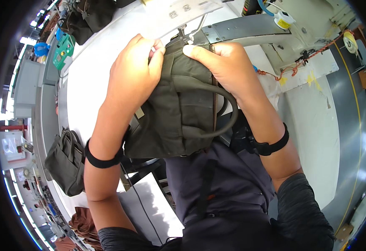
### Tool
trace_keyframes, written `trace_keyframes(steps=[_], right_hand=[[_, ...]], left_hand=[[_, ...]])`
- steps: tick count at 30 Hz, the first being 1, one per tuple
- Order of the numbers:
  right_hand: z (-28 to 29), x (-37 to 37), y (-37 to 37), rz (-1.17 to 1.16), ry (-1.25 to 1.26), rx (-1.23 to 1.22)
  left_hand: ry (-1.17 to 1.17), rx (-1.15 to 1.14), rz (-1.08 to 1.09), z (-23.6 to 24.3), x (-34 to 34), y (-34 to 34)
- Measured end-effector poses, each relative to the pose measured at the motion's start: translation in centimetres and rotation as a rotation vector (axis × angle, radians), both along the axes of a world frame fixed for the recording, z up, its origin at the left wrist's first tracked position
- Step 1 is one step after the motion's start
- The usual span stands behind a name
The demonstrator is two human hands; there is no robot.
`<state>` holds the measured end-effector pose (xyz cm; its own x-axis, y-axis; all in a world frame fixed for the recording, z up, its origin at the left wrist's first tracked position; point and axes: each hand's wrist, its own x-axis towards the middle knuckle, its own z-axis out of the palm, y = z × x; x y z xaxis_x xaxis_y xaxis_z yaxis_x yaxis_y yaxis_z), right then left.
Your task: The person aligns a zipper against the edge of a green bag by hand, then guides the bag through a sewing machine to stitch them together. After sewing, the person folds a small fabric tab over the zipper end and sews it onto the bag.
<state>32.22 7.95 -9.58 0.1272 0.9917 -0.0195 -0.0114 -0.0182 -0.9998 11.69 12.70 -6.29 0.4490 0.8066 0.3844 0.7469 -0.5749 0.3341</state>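
Note:
A dark olive fabric handbag [160,121] reaches from my lap up to the head of a sewing machine [246,30]. My left hand [135,73] pinches its far edge on the left side, fingers curled. On the right, my right hand [229,67] grips the same edge beside the brass-coloured zipper [215,104], thumb pressed on top. Between the two hands, the bag's edge lies at the presser foot [185,37]; the needle point is too small to make out. A rounded carrying handle [233,113] loops out on the bag's right side.
A similar olive bag [65,161] rests at the left edge of the white table [93,79]. More dark bags [88,19] lie at the far left. Brown fabric [84,226] sits low on the left. An orange cord [289,72] runs along the machine's right side.

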Motion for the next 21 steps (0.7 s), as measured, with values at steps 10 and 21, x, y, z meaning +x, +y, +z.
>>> trace_keyframes(steps=[10,21], right_hand=[[-3.1,2.7,-0.9,0.161,-0.062,-0.029],[3.0,12.6,-7.4,0.077,-0.416,0.109]], left_hand=[[0.012,0.21,-0.221,0.4,1.4,-3.9],[0.129,0.312,-0.294,-2.2,0.0,-3.2]])
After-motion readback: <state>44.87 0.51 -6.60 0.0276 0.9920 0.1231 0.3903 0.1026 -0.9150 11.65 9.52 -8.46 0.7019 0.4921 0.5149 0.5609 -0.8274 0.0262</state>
